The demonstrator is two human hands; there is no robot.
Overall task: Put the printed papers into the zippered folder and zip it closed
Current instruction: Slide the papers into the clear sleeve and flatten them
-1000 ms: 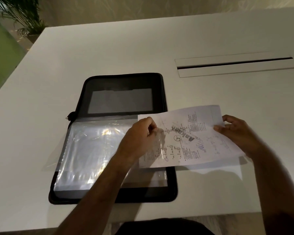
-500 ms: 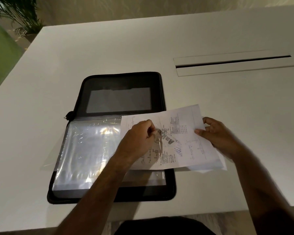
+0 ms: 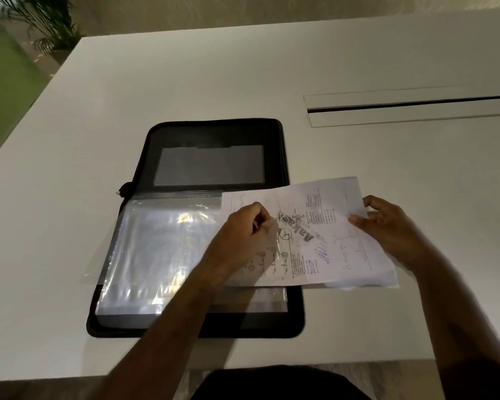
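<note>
Over the last second the printed papers (image 3: 324, 235) slid toward nine o'clock, farther over the open zippered folder (image 3: 197, 226). The left hand (image 3: 243, 235) pinched a clear sleeve's (image 3: 162, 255) edge, the right hand (image 3: 387, 226) gripped the sheets; insertion looked underway.

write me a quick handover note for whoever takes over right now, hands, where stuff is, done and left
Left hand: pinches the clear plastic sleeve edge, lifting it open.
Right hand: grips the right edge of the white printed papers.
Black zippered folder: lies open flat on the white table.
Done: papers' left part is over the sleeve, apparently sliding in.
Left: push papers fully in, close the folder, zip it.
</note>
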